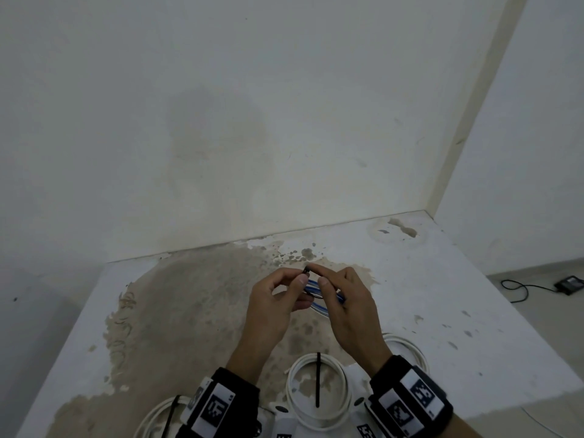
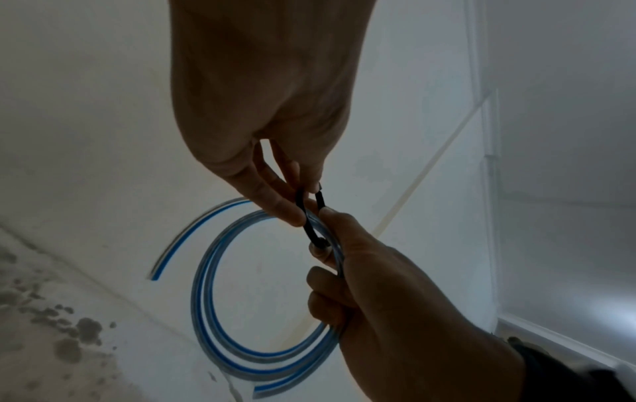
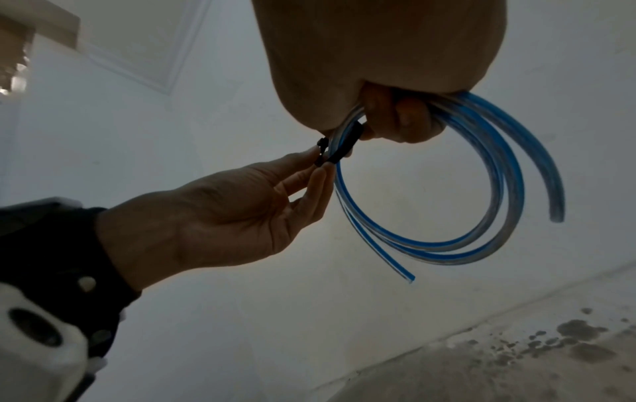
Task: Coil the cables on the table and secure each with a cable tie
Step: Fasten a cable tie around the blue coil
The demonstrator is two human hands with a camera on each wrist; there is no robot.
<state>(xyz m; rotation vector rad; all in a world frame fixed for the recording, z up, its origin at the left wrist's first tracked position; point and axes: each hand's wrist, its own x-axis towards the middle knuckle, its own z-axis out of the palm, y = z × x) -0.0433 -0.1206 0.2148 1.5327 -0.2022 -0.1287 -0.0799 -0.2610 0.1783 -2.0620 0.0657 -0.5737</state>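
Note:
A blue-and-clear cable [image 1: 313, 287] is coiled in several loops [image 2: 206, 299] and held above the table between both hands. A black cable tie [image 1: 306, 270] is looped around the bundle [image 2: 311, 234]. My left hand [image 1: 301, 276] pinches the tie's upper part between thumb and fingertips [image 2: 302, 206], as the right wrist view also shows [image 3: 320, 163]. My right hand [image 1: 317, 275] grips the coil [image 3: 509, 190] with its fingers [image 3: 406, 119] curled round it, and its thumb and forefinger touch the tie [image 3: 344, 147]. Both cut cable ends hang free.
A white cable coil [image 1: 294, 384] bound by a black tie [image 1: 317, 379] lies on the stained white table [image 1: 442, 295] near me. More white coils lie at lower left [image 1: 151, 418] and right [image 1: 410, 346]. A wall stands behind; a black device [image 1: 568, 284] sits on the floor.

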